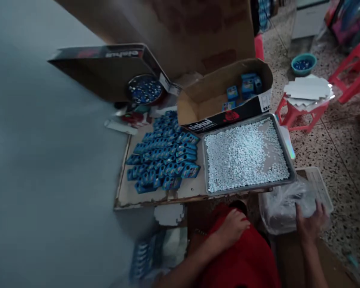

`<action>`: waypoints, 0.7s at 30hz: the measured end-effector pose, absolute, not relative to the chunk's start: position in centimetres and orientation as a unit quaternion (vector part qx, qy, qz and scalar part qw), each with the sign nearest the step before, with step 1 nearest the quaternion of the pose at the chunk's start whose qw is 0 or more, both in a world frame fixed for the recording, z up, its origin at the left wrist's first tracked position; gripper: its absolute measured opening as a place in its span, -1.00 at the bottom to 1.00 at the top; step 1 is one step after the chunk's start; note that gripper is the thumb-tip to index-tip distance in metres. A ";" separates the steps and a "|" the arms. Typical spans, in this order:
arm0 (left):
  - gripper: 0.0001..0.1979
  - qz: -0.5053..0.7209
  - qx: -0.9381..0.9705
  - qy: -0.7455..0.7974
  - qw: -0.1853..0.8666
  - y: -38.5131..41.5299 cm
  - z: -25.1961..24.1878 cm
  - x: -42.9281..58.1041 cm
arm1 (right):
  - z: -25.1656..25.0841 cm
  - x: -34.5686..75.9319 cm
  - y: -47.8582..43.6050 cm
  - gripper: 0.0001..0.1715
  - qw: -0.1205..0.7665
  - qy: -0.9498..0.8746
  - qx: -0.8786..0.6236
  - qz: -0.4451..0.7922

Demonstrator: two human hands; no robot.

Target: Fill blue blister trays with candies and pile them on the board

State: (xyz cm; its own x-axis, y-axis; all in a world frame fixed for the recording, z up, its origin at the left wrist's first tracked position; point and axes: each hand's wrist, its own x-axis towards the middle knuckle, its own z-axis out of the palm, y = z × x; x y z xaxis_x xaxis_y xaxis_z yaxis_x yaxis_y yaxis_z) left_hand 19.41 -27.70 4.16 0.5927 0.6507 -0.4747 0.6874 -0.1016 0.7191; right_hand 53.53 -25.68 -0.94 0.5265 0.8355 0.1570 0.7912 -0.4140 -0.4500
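My left hand (pixel 234 225) lies on red cloth (pixel 246 260) over my lap, its fingers laid along the fabric with nothing seen in them. At the lower right, my right hand (pixel 311 222) has its thumb and fingers apart. It is at a clear plastic bag (pixel 291 196) bunched over a pale plastic tub (pixel 319 182); whether the fingertips touch the bag I cannot tell. Between the hands and the back of the table lies a metal tray (pixel 290 170) of small white pellets (pixel 237 154). Left of it stand rows of small blue boxes (pixel 165 154) with dark round holes.
An open carton (pixel 198 106) with several blue boxes stands behind the tray. Further left, a tilted box lid (pixel 99 76) leans by a round container (pixel 145 90) of blue and white bits. A pink stool (pixel 303 114) and a teal bowl (pixel 303 64) are at right.
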 end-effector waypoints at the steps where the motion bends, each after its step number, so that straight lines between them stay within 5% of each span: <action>1: -0.76 0.003 0.720 0.488 0.494 -27.4 4.2 17.8 | -0.2 52.8 -24.5 0.08 0.253 -0.494 -0.831 0.040; 6: -0.78 0.189 0.637 0.602 0.443 -21.7 5.3 10.3 | 2.1 45.7 -21.9 -0.19 0.277 -0.557 -0.777 0.089; 11: -0.74 0.373 0.587 0.677 0.243 -3.4 7.4 0.0 | 0.8 34.8 -18.8 -0.38 0.264 -0.568 -0.768 0.132; 16: -0.78 0.296 0.675 0.617 0.274 19.5 4.0 -3.8 | 3.8 26.2 -10.8 -0.58 0.357 -0.539 -0.758 0.089; 21: -0.19 0.170 0.748 0.505 0.396 29.5 -2.4 0.5 | 10.8 19.9 6.9 -0.70 0.377 -0.589 -0.708 0.095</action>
State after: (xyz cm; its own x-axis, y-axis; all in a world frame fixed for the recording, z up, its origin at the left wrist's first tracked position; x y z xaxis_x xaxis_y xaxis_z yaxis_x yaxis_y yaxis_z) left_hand 0.49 29.54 -2.44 0.4313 0.8904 -0.1455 0.6209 -0.1759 0.7639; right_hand 19.87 6.86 10.81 0.2873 0.9064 0.3097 0.7634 -0.0213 -0.6456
